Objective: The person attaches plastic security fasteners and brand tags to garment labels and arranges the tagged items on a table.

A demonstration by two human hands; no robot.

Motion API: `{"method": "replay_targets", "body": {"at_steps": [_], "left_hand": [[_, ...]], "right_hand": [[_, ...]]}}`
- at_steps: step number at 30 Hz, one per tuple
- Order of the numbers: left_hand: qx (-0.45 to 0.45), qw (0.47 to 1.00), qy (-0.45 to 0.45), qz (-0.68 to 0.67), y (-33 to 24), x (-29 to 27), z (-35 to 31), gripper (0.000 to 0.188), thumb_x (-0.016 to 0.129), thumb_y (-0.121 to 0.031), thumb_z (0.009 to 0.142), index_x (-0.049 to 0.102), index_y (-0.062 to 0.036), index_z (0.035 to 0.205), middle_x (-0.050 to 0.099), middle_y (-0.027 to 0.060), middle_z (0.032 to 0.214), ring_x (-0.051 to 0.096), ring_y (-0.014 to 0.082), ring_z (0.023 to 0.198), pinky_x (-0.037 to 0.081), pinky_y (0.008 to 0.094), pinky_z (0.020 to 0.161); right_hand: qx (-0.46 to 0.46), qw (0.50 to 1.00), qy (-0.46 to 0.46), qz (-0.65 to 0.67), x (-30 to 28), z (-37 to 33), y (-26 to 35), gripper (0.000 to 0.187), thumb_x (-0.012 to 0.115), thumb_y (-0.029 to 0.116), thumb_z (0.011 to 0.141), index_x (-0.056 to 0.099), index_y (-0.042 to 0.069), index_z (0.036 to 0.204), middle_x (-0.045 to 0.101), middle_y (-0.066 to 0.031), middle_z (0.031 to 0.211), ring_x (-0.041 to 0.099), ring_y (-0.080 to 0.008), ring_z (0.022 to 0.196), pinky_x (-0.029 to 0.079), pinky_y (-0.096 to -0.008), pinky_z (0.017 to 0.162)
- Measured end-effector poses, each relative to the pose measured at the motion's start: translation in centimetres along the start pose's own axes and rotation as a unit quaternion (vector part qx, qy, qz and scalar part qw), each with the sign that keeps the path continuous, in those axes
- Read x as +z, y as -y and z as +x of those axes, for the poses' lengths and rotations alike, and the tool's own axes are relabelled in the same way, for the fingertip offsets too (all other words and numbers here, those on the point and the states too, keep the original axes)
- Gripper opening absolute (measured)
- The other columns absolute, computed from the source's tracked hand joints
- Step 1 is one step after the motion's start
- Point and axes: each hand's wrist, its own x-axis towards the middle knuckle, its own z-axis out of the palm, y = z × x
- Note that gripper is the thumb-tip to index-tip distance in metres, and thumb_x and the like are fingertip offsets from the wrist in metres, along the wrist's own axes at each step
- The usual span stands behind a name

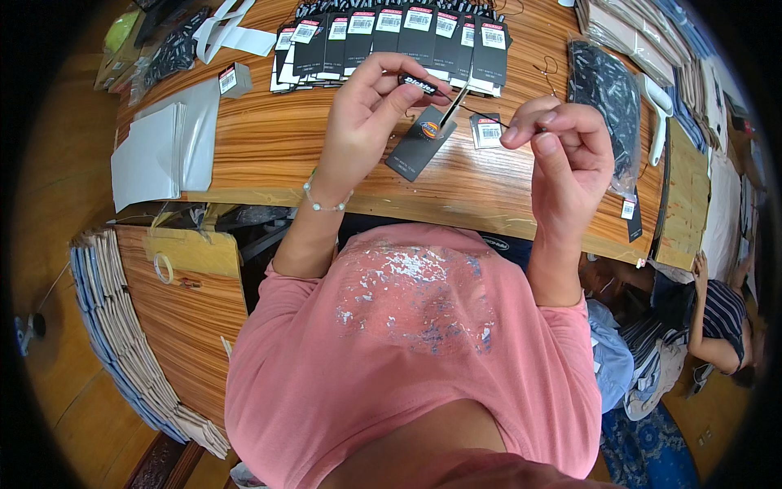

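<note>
My left hand (376,102) pinches a small black tag fastener (417,84) with white lettering. A thin dark string runs from it to my right hand (562,143), whose thumb and fingers are closed on the string's other end. Between my hands a black hang tag (420,143) with a round coloured logo hangs tilted over the wooden table, with another tag seen edge-on beside it. Just left of my right hand lies a small white-labelled tag (486,130) on the tabletop.
Rows of black hang tags (391,41) lie along the table's far side. Clear bags of black fasteners (603,106) sit at the right, by a white handheld tool (656,114). White sheets (155,159) and a small box (235,80) are at left. Folded garments (134,326) are stacked lower left; another person (721,322) is at right.
</note>
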Motion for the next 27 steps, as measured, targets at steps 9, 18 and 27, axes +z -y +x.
{"method": "replay_targets", "body": {"at_steps": [9,18,27], "left_hand": [[0.005,0.999,-0.036,0.015,-0.2,-0.7,0.0,0.016,0.051,0.000,0.084,0.049,0.0045,0.099,0.058,0.0130,0.091,0.060,0.0170,0.085,0.049,0.0257,0.076],[0.085,0.990,-0.024,0.107,-0.4,-1.0,-0.2,0.012,0.055,0.004,0.080,0.054,0.0036,0.091,0.058,0.0089,0.086,0.060,0.0148,0.078,0.050,0.0238,0.072],[0.028,0.999,-0.010,0.038,-1.3,-0.5,-0.8,0.015,0.057,0.008,0.076,0.054,0.0037,0.090,0.058,0.0073,0.085,0.060,0.0138,0.078,0.049,0.0228,0.071]], "right_hand": [[-0.006,0.999,-0.034,-0.004,-0.3,0.1,0.0,0.013,0.053,-0.001,0.081,0.049,-0.002,0.093,0.059,-0.0144,0.081,0.060,-0.0210,0.075,0.048,-0.0306,0.071],[-0.002,0.999,-0.041,0.000,-0.8,0.1,0.0,0.013,0.052,-0.001,0.081,0.049,-0.001,0.094,0.060,-0.0146,0.077,0.059,-0.0208,0.074,0.046,-0.0309,0.071],[0.042,0.998,-0.047,-0.002,-0.4,0.1,0.0,0.015,0.053,-0.001,0.081,0.049,-0.002,0.096,0.061,-0.0145,0.079,0.060,-0.0189,0.075,0.047,-0.0286,0.072]]}}
